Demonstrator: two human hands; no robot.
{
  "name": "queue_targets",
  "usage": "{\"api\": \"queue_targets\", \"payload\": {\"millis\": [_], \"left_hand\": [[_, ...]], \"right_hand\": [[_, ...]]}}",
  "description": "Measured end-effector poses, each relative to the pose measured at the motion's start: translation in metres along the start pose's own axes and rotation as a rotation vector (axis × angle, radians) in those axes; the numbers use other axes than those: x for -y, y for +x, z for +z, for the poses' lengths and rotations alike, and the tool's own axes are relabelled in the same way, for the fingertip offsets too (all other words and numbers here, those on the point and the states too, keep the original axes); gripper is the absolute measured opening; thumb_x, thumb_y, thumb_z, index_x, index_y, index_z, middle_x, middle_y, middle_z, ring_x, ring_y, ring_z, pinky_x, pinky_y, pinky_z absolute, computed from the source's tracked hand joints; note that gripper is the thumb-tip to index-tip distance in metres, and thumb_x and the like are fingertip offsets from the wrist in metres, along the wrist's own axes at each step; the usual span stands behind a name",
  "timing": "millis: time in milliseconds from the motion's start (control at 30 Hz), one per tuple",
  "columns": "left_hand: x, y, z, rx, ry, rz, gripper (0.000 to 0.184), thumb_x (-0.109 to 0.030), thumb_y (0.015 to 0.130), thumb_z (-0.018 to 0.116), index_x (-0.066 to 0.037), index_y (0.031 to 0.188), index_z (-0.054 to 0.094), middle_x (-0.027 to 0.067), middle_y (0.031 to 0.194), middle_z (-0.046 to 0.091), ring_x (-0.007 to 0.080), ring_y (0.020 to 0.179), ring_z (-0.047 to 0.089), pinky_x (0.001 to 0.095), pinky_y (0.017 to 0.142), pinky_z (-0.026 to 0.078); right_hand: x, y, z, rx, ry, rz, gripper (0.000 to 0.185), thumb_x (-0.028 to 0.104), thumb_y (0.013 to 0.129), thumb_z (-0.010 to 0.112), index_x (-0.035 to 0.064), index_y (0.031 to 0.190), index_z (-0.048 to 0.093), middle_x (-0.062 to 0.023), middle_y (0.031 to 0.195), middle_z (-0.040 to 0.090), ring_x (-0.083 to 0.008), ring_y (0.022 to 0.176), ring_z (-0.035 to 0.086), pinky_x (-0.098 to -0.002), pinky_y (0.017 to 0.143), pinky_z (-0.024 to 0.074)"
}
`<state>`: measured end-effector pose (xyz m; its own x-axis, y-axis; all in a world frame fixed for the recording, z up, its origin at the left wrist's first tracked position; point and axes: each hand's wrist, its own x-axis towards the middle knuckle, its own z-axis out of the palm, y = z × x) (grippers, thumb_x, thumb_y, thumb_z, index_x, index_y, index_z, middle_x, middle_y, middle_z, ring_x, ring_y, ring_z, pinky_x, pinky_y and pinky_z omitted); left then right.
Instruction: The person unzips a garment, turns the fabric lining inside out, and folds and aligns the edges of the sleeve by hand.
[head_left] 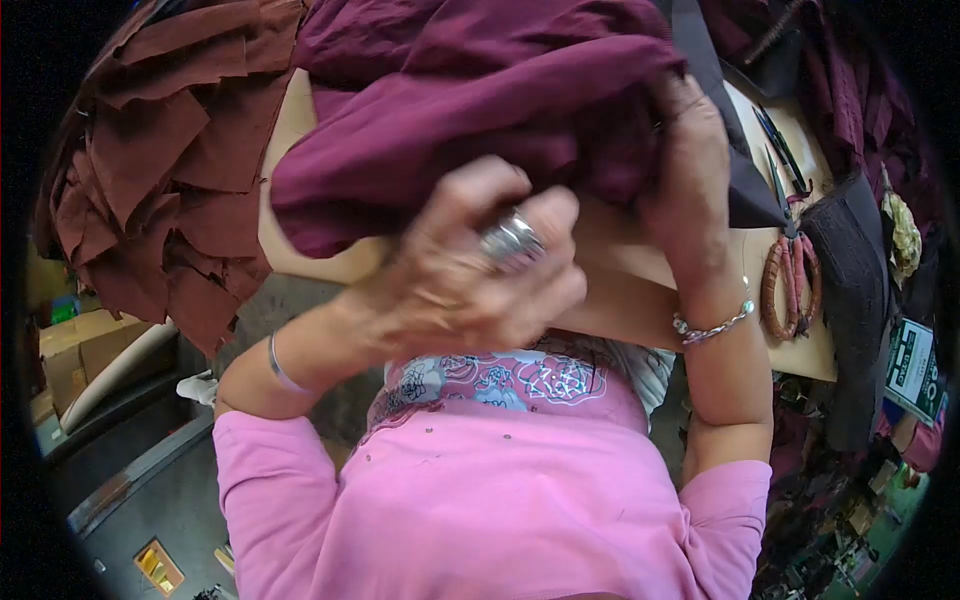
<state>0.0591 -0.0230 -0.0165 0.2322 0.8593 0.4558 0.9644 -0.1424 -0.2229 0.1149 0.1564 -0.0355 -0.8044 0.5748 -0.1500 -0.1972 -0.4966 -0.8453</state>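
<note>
A maroon cloth piece (480, 90), perhaps a garment, lies bunched over the pale tabletop. My right hand (692, 170) grips its right side, with the fingertips partly hidden in the folds. In front of the cloth, my left hand (480, 265) is curled closed and smeared by motion. A shiny silver band (513, 242) shows at its fingers; I cannot make out whether it is a ring or a held metal part. Whether this hand also pinches the cloth is hidden.
Rust-brown cut cloth pieces (170, 150) are heaped at the left. Scissors with wrapped handles (790, 285) lie on the right, below dark-handled snips (780, 145). A dark cloth strip (850, 300) hangs over the right table edge. Cardboard boxes (90, 345) stand lower left.
</note>
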Motion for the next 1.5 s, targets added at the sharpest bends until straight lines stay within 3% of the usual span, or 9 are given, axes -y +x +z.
{"api": "queue_targets", "payload": {"millis": [300,400,667,767,900,1000,1300,1400,1500], "left_hand": [[0.011,0.021,-0.004,-0.1,0.139,-0.309,0.035,-0.025,0.058,0.07,-0.02,0.092,0.06,-0.0023,0.109,0.056,0.0202,0.108,0.048,0.0434,0.094,0.029],[0.023,0.013,0.033,-0.322,0.192,-0.271,0.011,-0.018,0.065,0.057,-0.015,0.076,0.06,-0.0014,0.1,0.053,0.0169,0.106,0.049,0.051,0.092,0.03],[0.02,0.0,0.002,0.081,-0.121,-0.274,0.015,-0.026,0.069,0.064,-0.014,0.073,0.056,-0.0034,0.06,0.048,0.0136,0.048,0.048,0.0259,0.06,0.042],[0.029,0.015,-0.005,-0.27,-0.048,-0.361,0.027,-0.032,0.07,0.067,-0.013,0.087,0.059,0.0033,0.076,0.056,0.0201,0.066,0.056,0.0313,0.061,0.043],[0.036,0.022,0.004,-0.132,0.057,-0.566,0.023,-0.012,0.068,0.06,-0.011,0.091,0.056,0.0053,0.083,0.057,0.0226,0.067,0.06,0.0428,0.087,0.036],[0.039,0.022,0.011,0.047,-0.007,-0.632,0.036,-0.018,0.067,0.065,-0.01,0.1,0.056,0.0093,0.092,0.061,0.0256,0.079,0.059,0.0353,0.069,0.044],[0.067,0.036,0.002,0.104,-0.004,-0.344,0.049,-0.022,0.059,0.069,-0.008,0.103,0.054,0.0104,0.106,0.053,0.0236,0.079,0.056,0.031,0.068,0.042],[0.075,0.039,0.03,-0.39,0.021,-0.121,0.022,-0.009,0.069,0.059,-0.013,0.089,0.052,0.0018,0.094,0.057,0.0186,0.069,0.059,0.0295,0.062,0.045],[0.076,0.028,0.037,-0.272,-0.091,-0.025,0.029,-0.005,0.067,0.059,-0.013,0.094,0.053,0.0062,0.102,0.056,0.0221,0.076,0.059,0.0296,0.062,0.048]], "right_hand": [[-0.004,-0.003,-0.007,0.231,-0.057,-0.075,0.026,0.019,0.09,0.046,0.0027,0.107,0.055,-0.0063,0.101,0.06,-0.0132,0.086,0.058,-0.0272,0.077,0.0472],[-0.002,-0.001,0.001,0.105,0.043,-0.031,0.024,0.017,0.09,0.043,0.0034,0.103,0.058,-0.007,0.096,0.061,-0.014,0.086,0.058,-0.028,0.078,0.0467],[-0.009,-0.005,0.002,0.3,0.05,-0.173,0.02,0.012,0.089,0.048,0.0013,0.103,0.058,-0.005,0.092,0.063,-0.0111,0.079,0.06,-0.0237,0.072,0.0493],[-0.01,-0.006,0.004,0.311,-0.095,-0.196,0.019,0.013,0.089,0.05,0.0015,0.102,0.059,-0.0025,0.092,0.062,-0.0077,0.079,0.058,-0.0225,0.072,0.0478],[-0.017,-0.012,0.014,0.327,-0.206,-0.192,0.019,0.007,0.082,0.059,0.0014,0.101,0.059,0.0014,0.088,0.061,-0.0031,0.079,0.052,-0.0188,0.072,0.0444],[-0.016,-0.008,0.009,0.318,-0.245,-0.215,0.02,0.005,0.081,0.06,0.001,0.1,0.06,0.0015,0.088,0.061,-0.0033,0.077,0.053,-0.0187,0.071,0.0446],[-0.007,0.003,-0.006,0.379,0.038,-0.106,0.026,0.004,0.08,0.059,-0.0017,0.105,0.056,-0.0053,0.094,0.063,-0.0102,0.083,0.06,-0.0247,0.079,0.0487],[-0.002,0.011,-0.02,0.265,-0.181,-0.265,0.025,0.005,0.08,0.059,-0.0008,0.105,0.057,-0.0053,0.095,0.063,-0.0094,0.082,0.06,-0.0244,0.078,0.0487],[-0.003,0.014,-0.022,0.221,-0.438,-0.376,0.026,0.007,0.082,0.059,-0.0007,0.107,0.057,-0.0031,0.094,0.062,-0.0066,0.081,0.056,-0.0219,0.075,0.0467]]}}
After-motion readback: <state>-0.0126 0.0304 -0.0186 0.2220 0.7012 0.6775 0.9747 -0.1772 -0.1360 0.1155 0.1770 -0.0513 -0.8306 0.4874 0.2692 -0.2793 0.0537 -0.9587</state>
